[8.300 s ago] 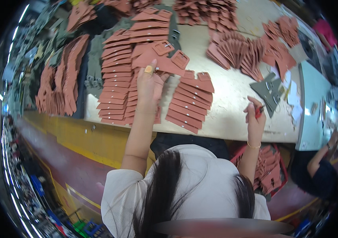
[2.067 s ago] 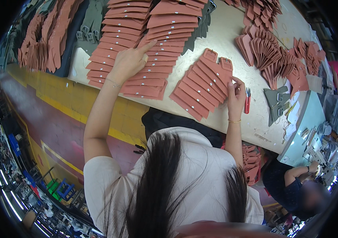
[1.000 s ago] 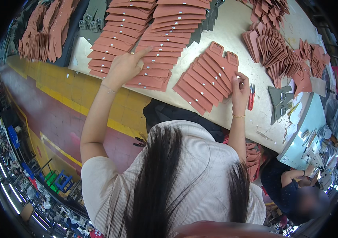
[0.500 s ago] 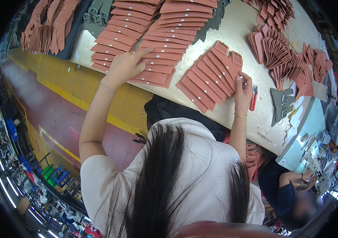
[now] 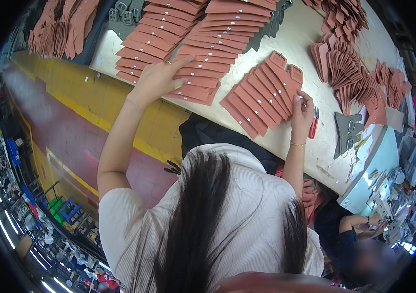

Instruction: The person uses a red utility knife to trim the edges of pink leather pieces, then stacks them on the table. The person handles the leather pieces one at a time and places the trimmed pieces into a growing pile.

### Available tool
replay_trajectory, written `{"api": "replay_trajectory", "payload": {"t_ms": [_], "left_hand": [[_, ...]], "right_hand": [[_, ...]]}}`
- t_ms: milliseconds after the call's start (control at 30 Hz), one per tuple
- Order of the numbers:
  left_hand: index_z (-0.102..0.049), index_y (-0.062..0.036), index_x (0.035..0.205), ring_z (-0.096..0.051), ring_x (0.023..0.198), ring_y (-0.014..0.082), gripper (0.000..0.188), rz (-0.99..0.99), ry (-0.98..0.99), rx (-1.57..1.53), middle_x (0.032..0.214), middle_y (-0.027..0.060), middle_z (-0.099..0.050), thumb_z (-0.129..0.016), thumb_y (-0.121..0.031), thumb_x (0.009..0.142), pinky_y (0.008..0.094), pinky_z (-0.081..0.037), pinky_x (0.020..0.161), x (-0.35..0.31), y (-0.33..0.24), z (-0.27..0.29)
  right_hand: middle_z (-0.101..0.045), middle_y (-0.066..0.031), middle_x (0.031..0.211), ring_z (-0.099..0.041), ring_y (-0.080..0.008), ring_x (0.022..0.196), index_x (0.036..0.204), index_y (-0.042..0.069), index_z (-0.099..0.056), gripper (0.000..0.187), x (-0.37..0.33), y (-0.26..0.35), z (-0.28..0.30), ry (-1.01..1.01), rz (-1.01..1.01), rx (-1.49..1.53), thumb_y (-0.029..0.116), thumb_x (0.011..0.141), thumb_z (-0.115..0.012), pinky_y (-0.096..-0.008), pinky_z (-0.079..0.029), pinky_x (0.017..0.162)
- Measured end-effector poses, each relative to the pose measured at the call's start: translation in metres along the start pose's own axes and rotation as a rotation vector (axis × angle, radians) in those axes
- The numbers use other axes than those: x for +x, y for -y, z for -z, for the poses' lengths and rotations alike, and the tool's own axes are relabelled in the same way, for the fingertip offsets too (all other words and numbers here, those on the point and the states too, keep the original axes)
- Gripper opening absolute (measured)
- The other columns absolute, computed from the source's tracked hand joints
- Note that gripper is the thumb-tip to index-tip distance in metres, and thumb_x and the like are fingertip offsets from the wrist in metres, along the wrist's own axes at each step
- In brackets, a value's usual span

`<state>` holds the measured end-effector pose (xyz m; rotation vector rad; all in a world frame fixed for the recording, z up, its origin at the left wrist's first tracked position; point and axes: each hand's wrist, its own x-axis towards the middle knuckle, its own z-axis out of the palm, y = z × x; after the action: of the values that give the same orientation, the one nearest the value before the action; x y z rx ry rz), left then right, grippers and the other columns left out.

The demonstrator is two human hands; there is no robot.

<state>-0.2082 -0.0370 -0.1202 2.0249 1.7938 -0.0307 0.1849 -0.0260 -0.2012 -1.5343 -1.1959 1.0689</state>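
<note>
My left hand (image 5: 156, 80) rests over the near end of a long fanned row of terracotta fabric pieces (image 5: 215, 51), its index finger stretched out and thumb apart. Small white stickers dot these overlapping pieces. To the right lies a smaller fan of the same pieces (image 5: 257, 97); covered buckles (image 5: 278, 59) show at its far end. At that fan's right edge my right hand (image 5: 302, 115) has its fingers curled, thumb and forefinger closed on the outermost piece. Just right of this hand is a pair of red-handled thread snips (image 5: 314, 124).
Bundles of terracotta pieces (image 5: 342, 68) lie along the right of the cream table (image 5: 332, 168). Dark green buckled pieces (image 5: 349, 132) sit near its right end, close to a co-worker (image 5: 350, 234) by a sewing machine (image 5: 384, 207). More terracotta pieces (image 5: 64, 31) lie far left.
The whole view has shifted slightly. My left index finger still stretches over the long row, and my right hand stays at the smaller fan's edge. The co-worker's hands have moved a little.
</note>
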Motion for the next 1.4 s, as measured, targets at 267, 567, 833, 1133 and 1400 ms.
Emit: {"api": "replay_trajectory", "payload": {"t_ms": [267,567,833,1133,1400], "left_hand": [[-0.045,-0.0316,0.141,-0.063,0.063,0.031,0.072,-0.016,0.0,0.029,0.062,0.0106,-0.06,-0.075,-0.033,0.076,0.0425,-0.05,0.061,-0.005,0.001,0.001],[-0.042,-0.0308,0.143,-0.065,0.069,0.0311,0.078,0.018,0.037,0.092,0.067,0.0123,-0.063,-0.077,-0.029,0.073,0.0427,-0.051,0.066,-0.015,-0.001,0.001],[-0.041,-0.03,0.144,-0.065,0.072,0.0313,0.079,0.061,0.063,0.067,0.07,0.0129,-0.064,-0.076,-0.029,0.073,0.0424,-0.051,0.067,-0.026,0.001,0.001],[-0.039,-0.0315,0.146,-0.064,0.068,0.0325,0.082,0.022,0.019,0.113,0.067,0.0132,-0.061,-0.077,-0.03,0.073,0.0438,-0.05,0.064,-0.028,0.003,-0.004],[-0.04,-0.0297,0.145,-0.063,0.064,0.0336,0.085,-0.021,-0.022,0.151,0.062,0.0138,-0.059,-0.079,-0.032,0.07,0.0429,-0.048,0.06,-0.025,0.004,-0.008]], "right_hand": [[-0.054,0.0015,0.084,-0.047,-0.0044,0.073,0.115,0.001,-0.059,0.024,0.0,0.003,0.001,0.016,-0.008,-0.014,0.016,0.097,-0.059,-0.0181,-0.04,0.068],[-0.054,0.0016,0.084,-0.046,-0.0039,0.073,0.114,0.001,-0.059,0.022,0.001,0.004,0.0,0.022,-0.01,-0.017,0.016,0.098,-0.059,-0.0178,-0.04,0.067],[-0.053,0.0021,0.081,-0.046,-0.004,0.072,0.114,0.001,-0.059,0.022,0.001,0.0,0.0,0.027,0.006,0.008,0.016,0.097,-0.059,-0.018,-0.039,0.065],[-0.048,0.005,0.076,-0.042,-0.0047,0.068,0.112,0.003,-0.062,0.022,0.002,-0.009,0.001,-0.009,0.06,-0.083,0.016,0.094,-0.063,-0.0194,-0.037,0.06],[-0.05,0.0018,0.078,-0.045,-0.005,0.066,0.124,0.001,-0.054,0.041,-0.002,-0.001,-0.002,-0.041,-0.011,-0.062,0.022,0.092,-0.068,-0.0195,-0.04,0.058]]}}
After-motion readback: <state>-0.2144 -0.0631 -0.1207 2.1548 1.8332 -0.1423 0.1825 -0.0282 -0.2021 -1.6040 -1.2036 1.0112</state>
